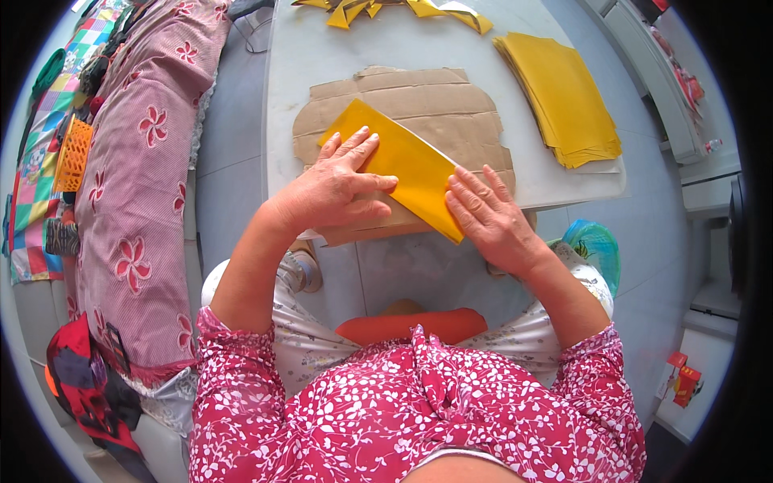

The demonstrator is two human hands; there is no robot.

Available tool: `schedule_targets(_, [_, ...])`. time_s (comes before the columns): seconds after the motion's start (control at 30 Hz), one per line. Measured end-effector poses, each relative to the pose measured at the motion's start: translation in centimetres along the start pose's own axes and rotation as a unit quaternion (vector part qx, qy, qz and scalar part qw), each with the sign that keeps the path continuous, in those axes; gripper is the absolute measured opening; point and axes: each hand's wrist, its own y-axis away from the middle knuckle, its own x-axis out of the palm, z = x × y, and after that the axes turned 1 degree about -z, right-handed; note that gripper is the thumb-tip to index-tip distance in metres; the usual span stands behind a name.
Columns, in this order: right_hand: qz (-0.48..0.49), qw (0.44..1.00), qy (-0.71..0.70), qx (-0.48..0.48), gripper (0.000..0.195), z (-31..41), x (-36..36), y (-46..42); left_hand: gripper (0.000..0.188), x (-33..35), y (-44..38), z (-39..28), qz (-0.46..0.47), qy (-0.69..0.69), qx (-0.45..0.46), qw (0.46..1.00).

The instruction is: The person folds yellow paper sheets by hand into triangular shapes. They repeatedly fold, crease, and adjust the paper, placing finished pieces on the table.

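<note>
A sheet of gold paper (404, 163), folded into a long slanted strip, lies on a piece of brown cardboard (435, 108), its near right corner reaching past the cardboard's front edge. My left hand (344, 181) rests palm down across the strip's left part, fingers apart. On the right end, my right hand (492, 217) lies flat over the edge, fingertips on the paper. Neither hand is seen gripping it. A thin white line shows along the strip's far edge. To the right is a stack of gold paper sheets (558, 99), slightly fanned.
Folded gold paper pieces (386, 9) sit at the far side of the white table (290, 60). A pink flowered cloth (133, 181) covers the seat on the left, with an orange plastic basket (73, 154) beyond. A turquoise container (595, 250) stands by my right knee.
</note>
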Motion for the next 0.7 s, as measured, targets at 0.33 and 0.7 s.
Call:
schedule_targets(0.33, [-0.013, 0.999, 0.020, -0.025, 0.039, 2.2, 1.8, -3.2, 0.074, 2.6, -1.8, -1.8, -0.004, -0.073, -0.150, 0.986])
schedule_targets(0.7, [-0.051, 0.998, 0.013, -0.024, 0.038, 2.3, 2.5, -3.4, 0.090, 2.1, -1.5, -0.9, 0.007, -0.110, -0.228, 0.967])
